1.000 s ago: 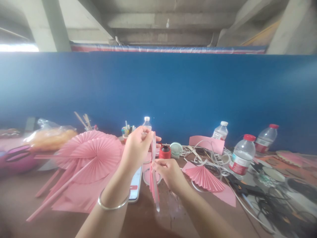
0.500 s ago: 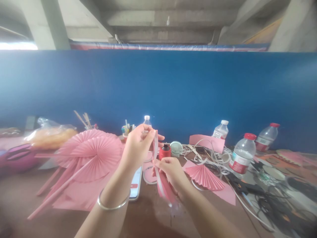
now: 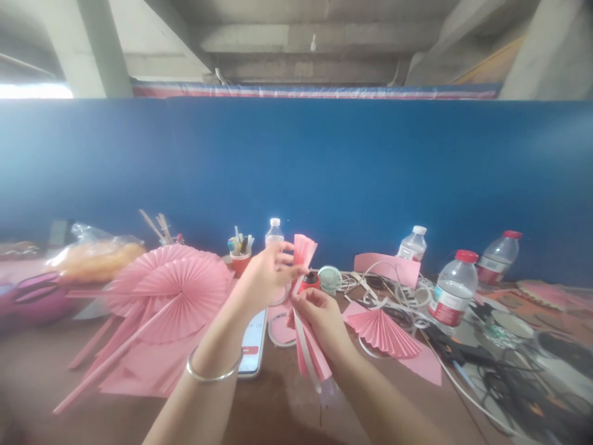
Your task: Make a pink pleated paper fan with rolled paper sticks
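Since half a second ago, the pleated pink paper (image 3: 304,248) has opened at its top; there the left hand (image 3: 266,275) was pinching the end into a narrow upright band, and now its grip is wide, the fingers parted just beside the pleats, though I cannot tell whether a fingertip touches them; the right hand (image 3: 319,315) keeps its grip narrow, thumb and finger closed on the paper's middle; the paper is held to the right of the phone (image 3: 252,351), above the table (image 3: 259,417), flaring above and below that pinch, with a pale strip (image 3: 308,349) along its lower part; what the strip is made of cannot be told; in my judgement, the right hand alone now bears the piece, so its waist stays gathered while both ends are free to spread; left of the phone lie round pink fans (image 3: 185,287); well to its right rests another part-opened pleated piece (image 3: 384,334).
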